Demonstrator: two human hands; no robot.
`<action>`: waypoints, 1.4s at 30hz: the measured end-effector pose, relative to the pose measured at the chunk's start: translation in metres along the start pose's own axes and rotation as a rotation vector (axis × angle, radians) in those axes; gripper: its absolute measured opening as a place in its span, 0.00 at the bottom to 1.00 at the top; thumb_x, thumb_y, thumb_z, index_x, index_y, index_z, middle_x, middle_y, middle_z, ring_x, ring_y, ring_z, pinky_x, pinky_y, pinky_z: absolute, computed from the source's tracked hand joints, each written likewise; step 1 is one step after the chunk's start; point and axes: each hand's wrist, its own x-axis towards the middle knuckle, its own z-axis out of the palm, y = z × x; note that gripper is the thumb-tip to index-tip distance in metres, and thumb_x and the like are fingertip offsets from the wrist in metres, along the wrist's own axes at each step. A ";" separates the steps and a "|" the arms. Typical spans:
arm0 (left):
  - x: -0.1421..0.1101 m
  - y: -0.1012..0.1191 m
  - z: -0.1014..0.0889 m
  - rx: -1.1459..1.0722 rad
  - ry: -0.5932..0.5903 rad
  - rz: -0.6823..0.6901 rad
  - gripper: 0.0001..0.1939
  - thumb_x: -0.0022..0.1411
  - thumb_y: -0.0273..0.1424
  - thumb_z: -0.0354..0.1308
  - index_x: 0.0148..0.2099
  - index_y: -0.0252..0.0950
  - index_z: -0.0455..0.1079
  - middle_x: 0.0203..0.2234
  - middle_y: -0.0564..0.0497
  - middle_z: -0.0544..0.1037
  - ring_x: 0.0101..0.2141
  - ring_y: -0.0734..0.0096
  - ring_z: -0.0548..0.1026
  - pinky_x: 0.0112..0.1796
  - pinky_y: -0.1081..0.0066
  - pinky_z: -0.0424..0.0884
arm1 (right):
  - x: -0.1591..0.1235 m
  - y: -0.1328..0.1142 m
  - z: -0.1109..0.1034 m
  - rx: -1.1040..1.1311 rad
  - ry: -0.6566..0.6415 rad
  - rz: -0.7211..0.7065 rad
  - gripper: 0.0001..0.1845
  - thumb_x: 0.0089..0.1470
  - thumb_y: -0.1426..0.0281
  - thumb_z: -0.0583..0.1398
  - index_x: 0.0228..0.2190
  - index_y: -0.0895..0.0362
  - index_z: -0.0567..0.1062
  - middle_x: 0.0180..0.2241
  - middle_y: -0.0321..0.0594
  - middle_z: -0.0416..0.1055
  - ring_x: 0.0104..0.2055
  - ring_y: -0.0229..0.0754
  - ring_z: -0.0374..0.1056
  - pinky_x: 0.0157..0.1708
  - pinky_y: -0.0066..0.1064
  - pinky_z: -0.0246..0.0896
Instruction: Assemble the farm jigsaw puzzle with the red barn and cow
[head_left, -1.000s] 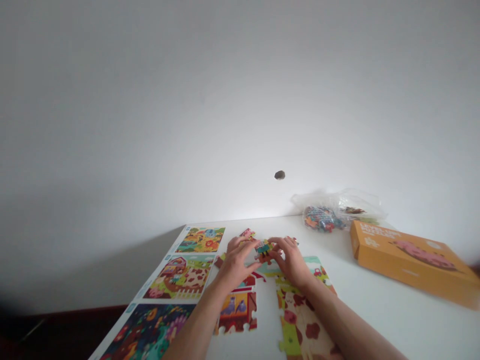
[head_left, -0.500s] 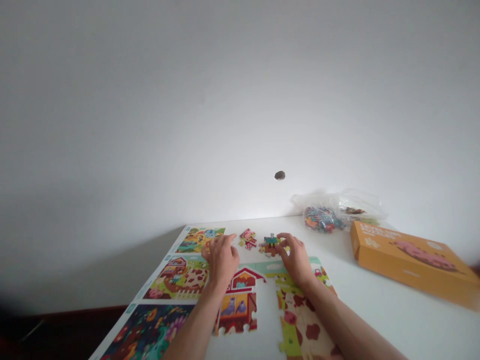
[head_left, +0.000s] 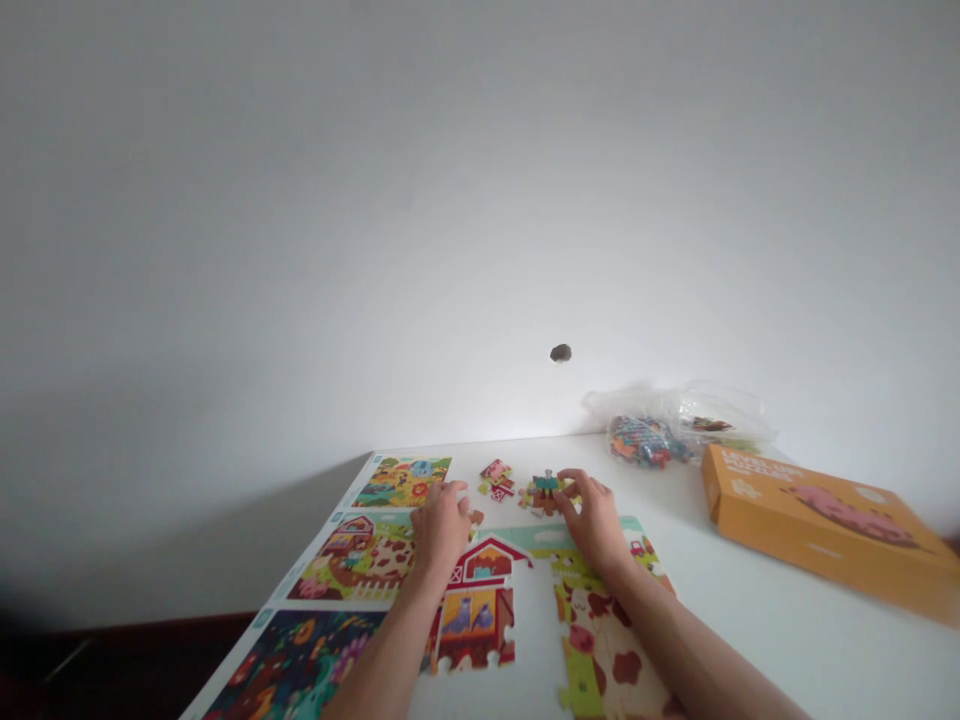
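Observation:
A partly joined jigsaw puzzle of a farm lies on the table, its barn section at the left and its cow section at the right, with a gap between them. My right hand pinches the edge of a teal puzzle piece beyond the puzzle's top edge. Fingers loosely bent and a little apart, my left hand hovers over the left top corner; I see nothing in it. Beside it is a small brown piece. Loose red and pink pieces lie between the hands.
A picture sheet with several printed scenes lies along the left edge of the table. Clear plastic bags of pieces rest at the back by the wall. An orange puzzle box stands at the right.
My left hand has drawn slightly nearer and its forefinger has bent in, uncovering the brown piece. My right hand stays at the teal piece, which has shifted slightly right.

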 end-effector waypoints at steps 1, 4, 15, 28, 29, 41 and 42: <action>0.001 0.000 0.000 -0.027 0.016 0.018 0.13 0.63 0.24 0.54 0.48 0.37 0.74 0.44 0.44 0.75 0.43 0.61 0.76 0.48 0.61 0.70 | 0.000 0.000 0.000 0.000 -0.001 0.001 0.10 0.57 0.70 0.57 0.42 0.54 0.73 0.31 0.38 0.76 0.37 0.44 0.72 0.45 0.35 0.60; 0.003 0.001 0.000 -0.115 0.050 0.079 0.15 0.62 0.20 0.51 0.47 0.35 0.73 0.44 0.45 0.76 0.45 0.65 0.77 0.49 0.68 0.71 | -0.001 0.001 0.001 -0.004 -0.004 -0.002 0.10 0.57 0.71 0.57 0.42 0.54 0.73 0.32 0.38 0.76 0.38 0.44 0.71 0.46 0.35 0.59; -0.009 0.016 -0.016 0.034 -0.108 0.193 0.24 0.51 0.23 0.56 0.50 0.44 0.75 0.46 0.46 0.75 0.51 0.53 0.70 0.52 0.52 0.64 | -0.002 -0.003 -0.001 -0.005 -0.005 -0.008 0.11 0.57 0.71 0.57 0.43 0.54 0.73 0.31 0.38 0.76 0.38 0.44 0.71 0.46 0.36 0.59; -0.013 0.017 -0.018 0.115 -0.223 0.254 0.31 0.50 0.22 0.54 0.57 0.48 0.69 0.50 0.47 0.73 0.52 0.56 0.69 0.51 0.55 0.59 | -0.002 0.000 0.001 -0.007 -0.011 -0.011 0.11 0.57 0.71 0.58 0.43 0.54 0.73 0.31 0.37 0.76 0.38 0.44 0.71 0.46 0.36 0.59; -0.013 0.017 -0.017 0.103 -0.218 0.253 0.32 0.50 0.21 0.54 0.57 0.49 0.69 0.50 0.48 0.73 0.52 0.57 0.69 0.52 0.56 0.59 | -0.002 0.000 0.001 -0.008 -0.010 -0.012 0.11 0.57 0.71 0.57 0.43 0.54 0.73 0.31 0.37 0.76 0.38 0.44 0.71 0.46 0.36 0.59; -0.009 0.007 0.001 0.099 -0.141 0.236 0.22 0.62 0.21 0.51 0.52 0.48 0.75 0.56 0.49 0.73 0.55 0.55 0.68 0.53 0.52 0.61 | -0.002 0.000 0.001 -0.028 0.006 -0.030 0.11 0.56 0.71 0.57 0.42 0.53 0.73 0.31 0.37 0.76 0.37 0.44 0.72 0.45 0.35 0.60; -0.009 0.007 0.002 0.100 -0.137 0.235 0.22 0.62 0.22 0.50 0.51 0.48 0.75 0.56 0.49 0.73 0.55 0.54 0.68 0.53 0.51 0.61 | -0.002 0.000 0.001 -0.031 0.003 -0.028 0.11 0.56 0.71 0.57 0.42 0.53 0.73 0.31 0.37 0.76 0.38 0.44 0.72 0.46 0.35 0.59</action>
